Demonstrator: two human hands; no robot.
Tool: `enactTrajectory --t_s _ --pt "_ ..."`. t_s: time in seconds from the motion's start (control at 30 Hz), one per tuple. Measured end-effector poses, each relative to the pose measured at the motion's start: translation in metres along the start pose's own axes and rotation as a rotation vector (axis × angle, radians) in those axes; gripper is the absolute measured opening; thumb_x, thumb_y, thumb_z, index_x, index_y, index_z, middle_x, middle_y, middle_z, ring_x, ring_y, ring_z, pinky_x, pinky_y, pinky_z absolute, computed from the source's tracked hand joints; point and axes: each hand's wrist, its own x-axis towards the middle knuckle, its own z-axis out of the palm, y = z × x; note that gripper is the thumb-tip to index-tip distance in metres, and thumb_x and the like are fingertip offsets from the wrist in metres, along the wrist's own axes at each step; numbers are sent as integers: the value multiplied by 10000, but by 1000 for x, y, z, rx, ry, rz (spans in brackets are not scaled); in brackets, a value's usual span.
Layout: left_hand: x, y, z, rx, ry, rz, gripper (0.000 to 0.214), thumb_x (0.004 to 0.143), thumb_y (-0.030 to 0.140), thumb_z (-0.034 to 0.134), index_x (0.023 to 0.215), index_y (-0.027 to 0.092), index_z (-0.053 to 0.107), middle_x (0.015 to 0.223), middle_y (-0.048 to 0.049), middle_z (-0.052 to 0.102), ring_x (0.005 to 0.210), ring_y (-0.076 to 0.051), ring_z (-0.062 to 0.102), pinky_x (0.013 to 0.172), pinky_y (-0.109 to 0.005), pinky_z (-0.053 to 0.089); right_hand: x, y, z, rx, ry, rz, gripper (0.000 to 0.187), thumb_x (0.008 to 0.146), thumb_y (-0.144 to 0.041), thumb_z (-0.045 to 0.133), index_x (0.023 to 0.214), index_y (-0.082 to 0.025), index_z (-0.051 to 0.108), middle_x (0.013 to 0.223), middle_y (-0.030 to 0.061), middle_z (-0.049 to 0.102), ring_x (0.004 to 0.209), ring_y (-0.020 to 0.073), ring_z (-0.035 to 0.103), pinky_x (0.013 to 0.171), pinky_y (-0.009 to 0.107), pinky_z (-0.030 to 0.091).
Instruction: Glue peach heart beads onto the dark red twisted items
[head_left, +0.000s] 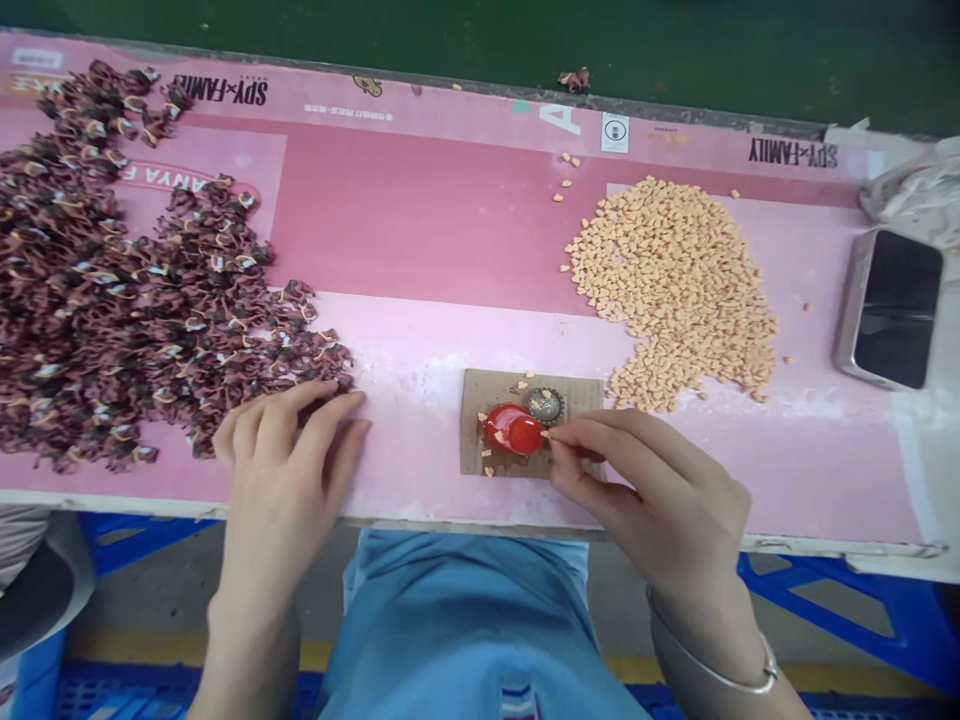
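Note:
My left hand [289,470] rests on the pink mat [450,340] with its fingers apart, touching the edge of a large heap of small dark maroon pieces [150,310] with pale bands. My right hand [645,490] pinches a tiny peach granule at its fingertips, right beside a glossy red dome [516,430]. That dome sits on a square of brown cardboard [581,395], next to a metal bottle cap [545,405]. Loose peach bits are scattered on the cardboard. To the upper right lies a heap of peach granules [675,290].
A smartphone [896,310] lies at the mat's right side, below a crumpled plastic bag [911,195]. The mat's near edge runs just past my wrists. Blue plastic stools [840,600] stand on the floor below, and a green surface [480,40] lies beyond the mat.

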Motion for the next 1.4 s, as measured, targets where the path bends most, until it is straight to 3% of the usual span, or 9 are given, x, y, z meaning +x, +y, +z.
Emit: enactTrajectory --t_s 0.13,0.33,0.6,0.8,1.03,1.27,1.4 --pt "11 -12 0 -10 11 63 149 1039 233 663 1150 276 752 1130 -115 745 1071 -326 684 1069 -529 471 6 -2 -1 -29 -55 -49 177 1019 -67 617 989 -241 618 797 0 748 683 134 720 643 251 613" --pt "31 -12 -13 -17 -161 75 177 1066 262 552 1106 237 723 1161 -128 737 1100 -335 711 1095 -577 534 9 -5 -9 -114 -110 -82 137 1031 -78 598 990 -207 618 820 7 748 694 135 706 672 265 590" --pt "33 -7 -14 -96 -120 47 137 1059 208 558 1006 229 683 1123 -63 764 1093 -262 747 1161 -483 549 7 -2 -11 -120 -135 -92 136 1050 -79 589 1013 -206 621 829 14 742 718 141 700 695 267 565" --pt "30 -10 -14 -77 -146 101 163 1072 225 546 1080 247 708 1113 -53 790 1065 -276 732 1188 -526 501 0 4 -15 -88 -91 -45 123 1045 -84 614 1018 -203 619 838 11 731 734 134 690 725 261 568" --pt "18 -4 -23 -88 -236 171 153 1097 241 555 1172 243 689 1137 -43 788 1054 -261 699 1170 -508 454 -16 11 -17 -3 -24 49 151 985 -47 702 1004 -188 650 834 14 715 731 112 684 748 230 561" --pt "-17 25 -36 -39 -316 205 226 1122 269 513 1271 230 679 1177 -68 754 1148 -256 656 1249 -495 424 -17 7 -16 25 10 48 165 986 -58 687 996 -217 646 811 -8 726 676 104 678 679 236 572" --pt "-41 23 -39 -24 -358 264 330 1075 109 523 1331 230 692 1169 -74 744 1239 -243 653 1202 -408 514 -13 6 -17 79 24 45 186 973 -36 685 989 -214 637 796 -9 715 673 98 686 672 219 580"
